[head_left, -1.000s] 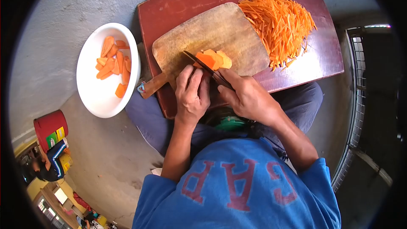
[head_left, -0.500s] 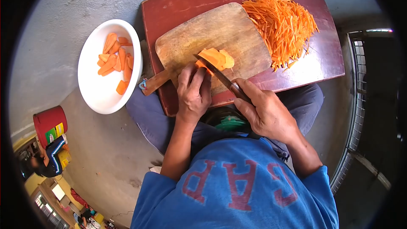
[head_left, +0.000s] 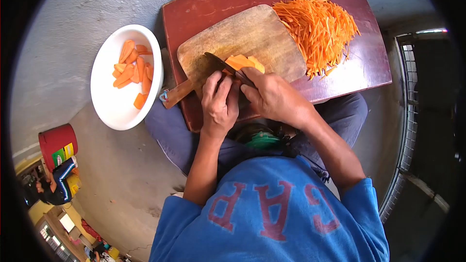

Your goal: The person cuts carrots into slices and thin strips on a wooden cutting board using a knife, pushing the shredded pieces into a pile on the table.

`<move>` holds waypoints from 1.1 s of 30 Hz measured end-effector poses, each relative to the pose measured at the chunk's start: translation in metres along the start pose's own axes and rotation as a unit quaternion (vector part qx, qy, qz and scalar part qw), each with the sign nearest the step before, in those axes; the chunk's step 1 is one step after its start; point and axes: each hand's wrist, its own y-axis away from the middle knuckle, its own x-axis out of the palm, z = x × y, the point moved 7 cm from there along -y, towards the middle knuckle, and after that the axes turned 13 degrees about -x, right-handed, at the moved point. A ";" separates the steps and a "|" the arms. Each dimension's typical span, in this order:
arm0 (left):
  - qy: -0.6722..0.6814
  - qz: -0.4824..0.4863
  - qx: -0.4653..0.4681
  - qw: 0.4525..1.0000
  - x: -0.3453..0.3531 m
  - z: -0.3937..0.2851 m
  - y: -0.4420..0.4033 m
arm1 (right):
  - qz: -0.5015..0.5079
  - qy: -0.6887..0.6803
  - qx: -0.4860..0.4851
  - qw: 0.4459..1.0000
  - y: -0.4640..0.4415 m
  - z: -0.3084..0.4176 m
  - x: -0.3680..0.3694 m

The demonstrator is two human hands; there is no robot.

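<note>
My right hand [head_left: 276,96] is closed round the handle of a knife [head_left: 219,62], whose dark blade points up and left across the wooden cutting board [head_left: 272,34]. Orange carrot slices [head_left: 245,62] lie overlapped on the board, just beyond the blade. My left hand [head_left: 219,104] has its fingers bent and pressed together at the board's near edge, close against the blade. Whatever carrot lies under those fingertips is hidden. To the right of the board, a large heap of carrot shreds [head_left: 318,34] rests on the red table [head_left: 194,7].
A white basin [head_left: 109,102] with several carrot pieces [head_left: 130,70] stands left of the table. The board's handle [head_left: 177,94] sticks out toward it. Farther off at the lower left are a red bucket [head_left: 54,140] and a seated person [head_left: 53,184]. A metal grille [head_left: 410,111] is at the right.
My right hand has moved left and up with the knife since half a second ago, after drawing back to the right before that. My left hand stays near the same spot.
</note>
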 end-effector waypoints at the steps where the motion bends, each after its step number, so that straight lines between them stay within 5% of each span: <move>1: 0.006 -0.001 0.000 1.000 0.000 0.000 0.000 | -0.006 -0.004 -0.009 1.000 -0.003 0.002 -0.002; 15: 0.034 -0.014 -0.006 0.999 0.001 0.002 0.000 | 0.034 -0.015 0.078 0.996 0.043 0.050 -0.021; 27: 0.018 -0.005 0.001 1.000 0.001 0.000 -0.001 | 0.025 -0.013 0.052 0.998 0.036 0.043 -0.020; 30: 0.002 -0.007 0.010 1.000 0.003 0.006 0.001 | -0.018 0.003 -0.027 0.999 0.027 0.014 -0.001; 33: 0.006 -0.016 0.011 1.000 0.001 0.003 0.002 | 0.041 0.031 0.005 0.999 0.013 0.004 0.008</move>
